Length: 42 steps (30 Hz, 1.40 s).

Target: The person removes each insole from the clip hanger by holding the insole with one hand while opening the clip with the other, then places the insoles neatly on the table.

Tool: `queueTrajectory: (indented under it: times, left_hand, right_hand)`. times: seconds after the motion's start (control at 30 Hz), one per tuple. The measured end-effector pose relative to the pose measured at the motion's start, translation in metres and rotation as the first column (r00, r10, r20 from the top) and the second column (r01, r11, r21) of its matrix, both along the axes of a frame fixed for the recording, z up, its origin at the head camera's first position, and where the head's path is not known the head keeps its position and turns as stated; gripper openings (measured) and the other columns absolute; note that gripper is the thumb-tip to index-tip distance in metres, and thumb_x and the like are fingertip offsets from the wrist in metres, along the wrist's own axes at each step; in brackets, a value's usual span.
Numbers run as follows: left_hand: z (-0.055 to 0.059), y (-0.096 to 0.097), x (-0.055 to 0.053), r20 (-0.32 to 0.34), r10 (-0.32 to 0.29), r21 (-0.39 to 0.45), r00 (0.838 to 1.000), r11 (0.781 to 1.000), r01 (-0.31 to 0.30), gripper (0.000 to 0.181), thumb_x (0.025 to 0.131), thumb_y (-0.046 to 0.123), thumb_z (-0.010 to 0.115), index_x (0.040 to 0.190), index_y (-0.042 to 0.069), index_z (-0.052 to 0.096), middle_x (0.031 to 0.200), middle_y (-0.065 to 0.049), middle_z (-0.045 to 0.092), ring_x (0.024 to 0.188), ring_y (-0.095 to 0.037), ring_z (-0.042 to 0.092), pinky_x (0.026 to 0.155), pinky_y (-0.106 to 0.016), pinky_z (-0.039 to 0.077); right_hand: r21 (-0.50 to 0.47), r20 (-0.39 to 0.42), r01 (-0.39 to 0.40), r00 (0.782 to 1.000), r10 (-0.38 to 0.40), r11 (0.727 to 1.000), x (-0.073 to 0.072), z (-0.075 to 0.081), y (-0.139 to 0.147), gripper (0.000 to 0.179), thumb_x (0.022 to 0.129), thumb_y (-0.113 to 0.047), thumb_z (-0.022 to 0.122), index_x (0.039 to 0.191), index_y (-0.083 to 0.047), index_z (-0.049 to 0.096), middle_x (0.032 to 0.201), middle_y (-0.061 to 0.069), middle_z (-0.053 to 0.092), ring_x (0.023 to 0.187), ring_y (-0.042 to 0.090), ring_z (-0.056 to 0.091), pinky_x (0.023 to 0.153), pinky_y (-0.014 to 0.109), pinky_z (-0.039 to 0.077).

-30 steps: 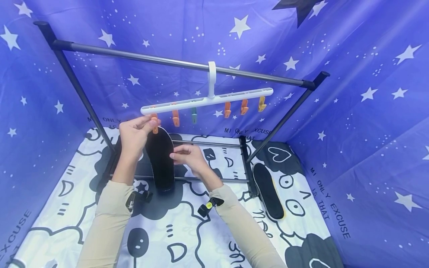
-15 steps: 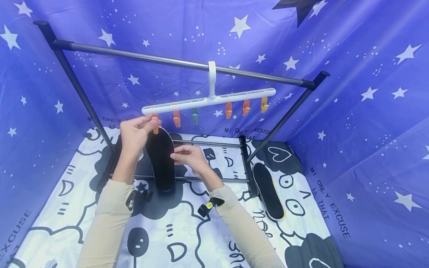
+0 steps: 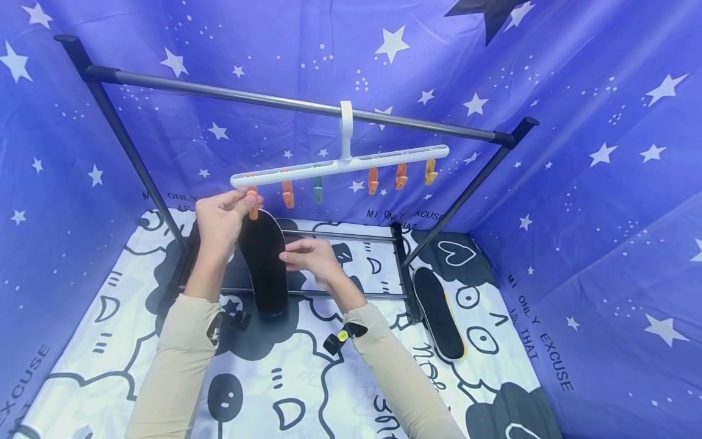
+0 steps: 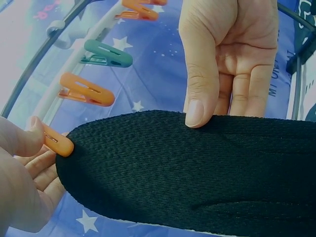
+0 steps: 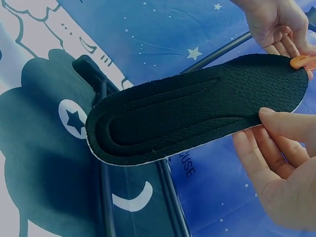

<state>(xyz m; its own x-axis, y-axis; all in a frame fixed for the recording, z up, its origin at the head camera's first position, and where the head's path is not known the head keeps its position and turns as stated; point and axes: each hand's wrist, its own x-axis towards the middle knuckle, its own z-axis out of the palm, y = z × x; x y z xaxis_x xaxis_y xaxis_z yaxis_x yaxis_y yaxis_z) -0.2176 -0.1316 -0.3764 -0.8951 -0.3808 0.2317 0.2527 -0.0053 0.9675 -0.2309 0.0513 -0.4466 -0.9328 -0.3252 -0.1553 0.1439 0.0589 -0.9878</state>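
A black insole (image 3: 264,262) hangs toe end up under the left end of a white clip hanger (image 3: 296,174). My left hand (image 3: 218,221) pinches the leftmost orange clip (image 3: 253,204) between thumb and fingers. In the left wrist view, that clip's tip overlaps the insole's rounded end. My right hand (image 3: 312,259) pinches the insole's right edge, thumb on the black face and fingers behind, as the right wrist view shows. Beyond the held clip hang another orange clip (image 4: 88,90) and a green clip (image 4: 107,54).
The hanger hooks over the bar of a dark metal rack (image 3: 230,94). On its right half hang two orange clips and a yellow clip (image 3: 430,171). A second black insole (image 3: 439,314) lies on the patterned cloth (image 3: 329,378) at right. Blue starry curtains surround the area.
Both hands keep their grips on the clip and insole. The insole's lower end has shifted very slightly right, and the hanger sways a little.
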Motion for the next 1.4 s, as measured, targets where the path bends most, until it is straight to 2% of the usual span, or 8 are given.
queueTrajectory:
  times: [0.13,0.3,0.47,0.53,0.7,0.9,1.13,1.4]
  left_hand:
    - [-0.001,0.001,-0.001,0.004,0.011,0.012,1.000,1.000,-0.011,0.030,0.092,0.004,0.075,0.118,-0.009,0.071,0.081,0.008,0.079,0.073,0.003,0.073,0.089,-0.017,0.058]
    - [-0.001,0.001,-0.002,0.012,0.014,0.015,1.000,1.000,-0.014,0.029,0.092,0.004,0.075,0.118,-0.009,0.071,0.081,0.008,0.078,0.073,0.003,0.073,0.090,-0.018,0.058]
    - [0.000,0.002,-0.001,0.006,0.019,0.016,1.000,1.000,-0.020,0.028,0.091,0.004,0.075,0.116,-0.009,0.072,0.089,-0.007,0.080,0.072,0.002,0.073,0.084,-0.015,0.059]
    - [0.000,0.003,-0.001,-0.011,0.018,0.027,1.000,0.999,-0.018,0.027,0.091,0.003,0.075,0.115,-0.009,0.072,0.085,-0.005,0.080,0.071,0.001,0.073,0.080,-0.014,0.059]
    - [0.001,0.003,-0.001,-0.029,0.032,0.032,0.999,0.999,-0.031,0.026,0.091,0.004,0.076,0.114,-0.008,0.073,0.077,0.008,0.077,0.070,-0.001,0.072,0.073,-0.014,0.059]
    - [0.003,0.003,0.000,-0.033,0.035,0.034,0.999,0.999,-0.034,0.027,0.091,0.006,0.076,0.114,-0.008,0.073,0.079,0.008,0.077,0.070,-0.001,0.073,0.072,-0.014,0.060]
    - [0.003,0.004,0.000,-0.033,0.037,0.049,0.999,0.998,-0.035,0.029,0.091,0.004,0.075,0.117,-0.009,0.071,0.071,0.022,0.071,0.070,0.000,0.072,0.072,-0.013,0.059]
    - [0.002,0.001,-0.002,-0.046,0.050,0.036,0.998,0.998,-0.048,0.029,0.091,0.005,0.075,0.117,-0.007,0.072,0.074,0.018,0.074,0.070,0.002,0.073,0.074,-0.013,0.059]
  right_hand:
    - [0.018,0.022,0.005,1.000,-0.005,1.000,-0.001,0.001,0.001,0.025,0.087,0.002,0.077,0.110,0.011,0.072,0.100,0.019,0.077,0.075,0.014,0.076,0.079,0.037,0.065]
    - [0.023,0.047,0.008,0.999,-0.009,1.000,-0.002,0.001,0.002,0.026,0.086,0.002,0.077,0.110,0.012,0.072,0.101,0.021,0.077,0.076,0.016,0.076,0.082,0.041,0.064]
    - [0.048,0.054,0.007,0.998,-0.009,0.999,-0.003,0.002,0.003,0.026,0.086,0.001,0.078,0.109,0.011,0.072,0.102,0.021,0.077,0.078,0.019,0.078,0.083,0.041,0.064]
    - [0.055,0.054,0.007,0.999,-0.010,0.998,-0.003,0.003,0.003,0.026,0.086,0.000,0.078,0.109,0.011,0.073,0.102,0.020,0.077,0.077,0.018,0.077,0.081,0.039,0.064]
    - [0.041,0.048,0.011,0.999,-0.013,0.999,-0.004,0.002,0.005,0.026,0.085,0.003,0.078,0.108,0.013,0.072,0.098,0.020,0.077,0.072,0.015,0.075,0.080,0.040,0.065]
    - [0.045,0.046,0.012,0.999,-0.015,0.999,-0.004,0.000,0.007,0.025,0.085,0.005,0.077,0.107,0.014,0.071,0.095,0.018,0.077,0.073,0.016,0.075,0.079,0.040,0.065]
    - [0.042,0.036,0.013,0.999,-0.014,0.999,-0.005,-0.002,0.011,0.025,0.085,0.006,0.077,0.107,0.015,0.071,0.090,0.013,0.076,0.070,0.013,0.074,0.081,0.043,0.064]
    - [0.065,0.032,0.014,0.999,-0.016,0.998,-0.005,0.000,0.020,0.025,0.085,0.004,0.077,0.106,0.014,0.071,0.093,0.013,0.075,0.075,0.013,0.074,0.087,0.049,0.061]
